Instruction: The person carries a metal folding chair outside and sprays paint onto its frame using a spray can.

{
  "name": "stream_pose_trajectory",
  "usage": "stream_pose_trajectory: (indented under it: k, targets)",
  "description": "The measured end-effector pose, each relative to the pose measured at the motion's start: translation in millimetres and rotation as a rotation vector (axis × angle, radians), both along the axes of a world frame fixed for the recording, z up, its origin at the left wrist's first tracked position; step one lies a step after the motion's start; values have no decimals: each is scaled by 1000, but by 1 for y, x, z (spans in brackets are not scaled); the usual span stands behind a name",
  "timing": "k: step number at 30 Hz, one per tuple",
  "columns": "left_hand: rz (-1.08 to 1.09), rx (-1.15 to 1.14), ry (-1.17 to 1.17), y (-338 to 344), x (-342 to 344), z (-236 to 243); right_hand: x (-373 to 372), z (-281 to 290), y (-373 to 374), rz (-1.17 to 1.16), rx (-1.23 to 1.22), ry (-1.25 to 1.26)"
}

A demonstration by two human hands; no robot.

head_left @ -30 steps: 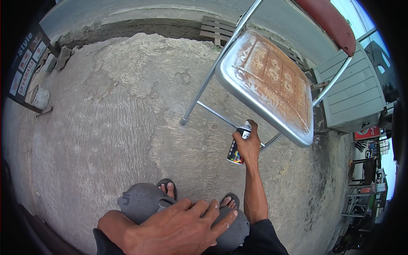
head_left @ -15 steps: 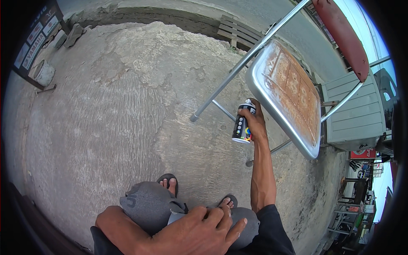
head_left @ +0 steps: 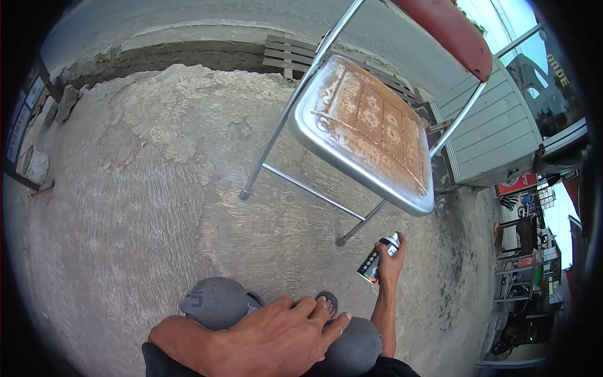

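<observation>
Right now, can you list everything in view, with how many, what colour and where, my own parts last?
Folding chair: one, silver frame, worn brown seat, red backrest, upper middle
Spray can: one, black and white, in the right hand
Slatted wood: one piece, grey-brown, behind the chair
Road: one, grey, top
Ground: one, grey, underneath
Signboard: one, dark with pale panels, far left
Bucket: one, whitish, by the signboard
Panelled cabinet: one, pale grey, right
Clutter: uncountable, mixed, far right
Sandal: one visible, dark, lower middle
Knees: two, grey-clothed, bottom
Left hand: one, bare, over the lap
Right hand: one, bare, gripping the can
</observation>
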State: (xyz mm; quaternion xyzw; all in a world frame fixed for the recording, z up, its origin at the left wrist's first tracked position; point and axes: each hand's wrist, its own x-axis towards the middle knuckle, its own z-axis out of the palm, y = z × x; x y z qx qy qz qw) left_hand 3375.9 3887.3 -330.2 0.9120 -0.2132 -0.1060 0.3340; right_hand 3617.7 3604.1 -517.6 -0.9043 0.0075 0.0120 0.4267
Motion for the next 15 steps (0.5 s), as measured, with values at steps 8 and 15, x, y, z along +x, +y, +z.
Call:
stream_pose_trajectory:
  k: [8, 15]
  targets:
    - [-217, 27, 140, -29, 51, -4, -4, 111, -44, -335, 111, -443]
    - [-381, 74, 177, -57, 50, 1, -74, 105, 145, 820, 287, -643]
